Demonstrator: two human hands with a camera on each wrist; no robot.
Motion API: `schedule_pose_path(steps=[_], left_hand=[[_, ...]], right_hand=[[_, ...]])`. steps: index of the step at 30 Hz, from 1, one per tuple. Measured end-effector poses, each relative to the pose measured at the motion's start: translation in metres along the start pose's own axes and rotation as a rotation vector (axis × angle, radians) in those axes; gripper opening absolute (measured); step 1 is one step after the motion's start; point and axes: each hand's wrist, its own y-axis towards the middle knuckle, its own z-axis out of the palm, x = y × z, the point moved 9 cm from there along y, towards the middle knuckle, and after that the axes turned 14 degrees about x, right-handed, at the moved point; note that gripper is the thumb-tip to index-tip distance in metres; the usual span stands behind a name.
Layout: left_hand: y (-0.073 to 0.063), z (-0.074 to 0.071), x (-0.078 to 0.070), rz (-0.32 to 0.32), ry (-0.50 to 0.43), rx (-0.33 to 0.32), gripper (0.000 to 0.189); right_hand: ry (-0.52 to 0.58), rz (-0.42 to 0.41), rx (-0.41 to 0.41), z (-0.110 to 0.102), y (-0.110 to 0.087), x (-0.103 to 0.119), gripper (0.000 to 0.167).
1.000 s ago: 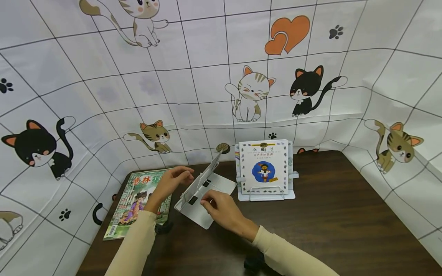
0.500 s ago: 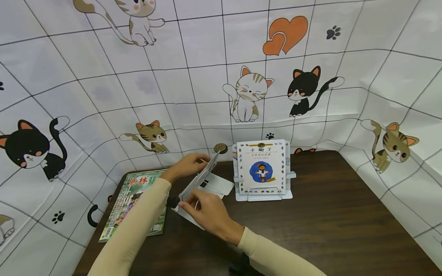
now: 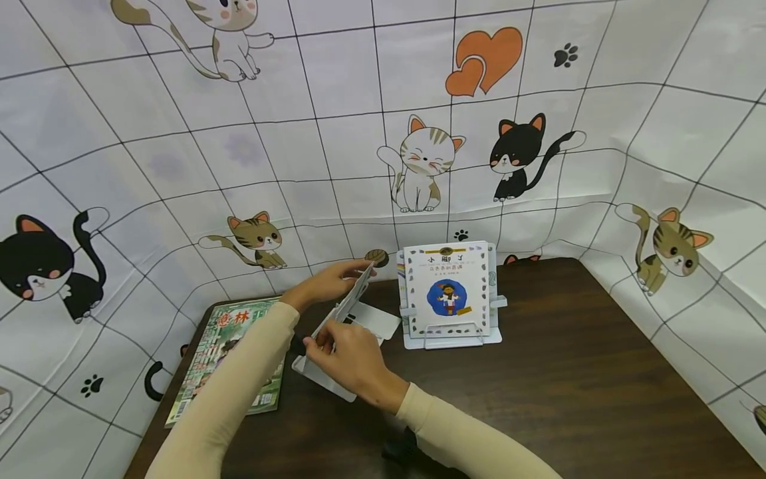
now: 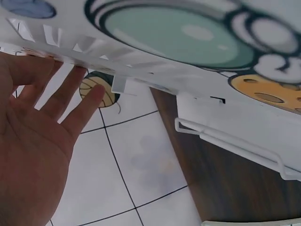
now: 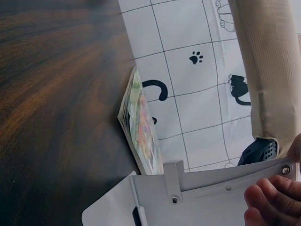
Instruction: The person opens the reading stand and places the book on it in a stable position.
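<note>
A white folding book stand (image 3: 377, 320) sits on the table with its back panel raised at a slant. My left hand (image 3: 323, 285) pinches the panel's far upper edge; in the left wrist view, its fingers (image 4: 77, 110) reach the slotted edge and the smallest one sticks out free. My right hand (image 3: 353, 362) grips the panel's near corner, with fingers (image 5: 268, 195) curled on one face and the thumb at the rim. Cartoon prints cover the panel face (image 4: 188, 35) over the left hand, and a wire holder (image 4: 235, 146) hangs beneath.
A green magazine (image 3: 230, 324) lies to the left, partly under the left sleeve (image 3: 239, 379). Right of the stand, a white booklet (image 3: 449, 293) rests upright on a second stand (image 3: 495, 334). A cat-printed sheet (image 3: 335, 153) rises behind the dark table (image 3: 568, 372).
Both hands have come from beside the book stand onto its panel: left to the far edge, right to the near corner. The view has shifted slightly.
</note>
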Motion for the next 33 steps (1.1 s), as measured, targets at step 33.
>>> schedule_pose_path(steps=[33], left_hand=[[-0.087,-0.025,0.066,-0.276,-0.082,-0.559,0.047]], right_hand=[[-0.03,0.097,-0.138,-0.06,-0.009,-0.07,0.019]])
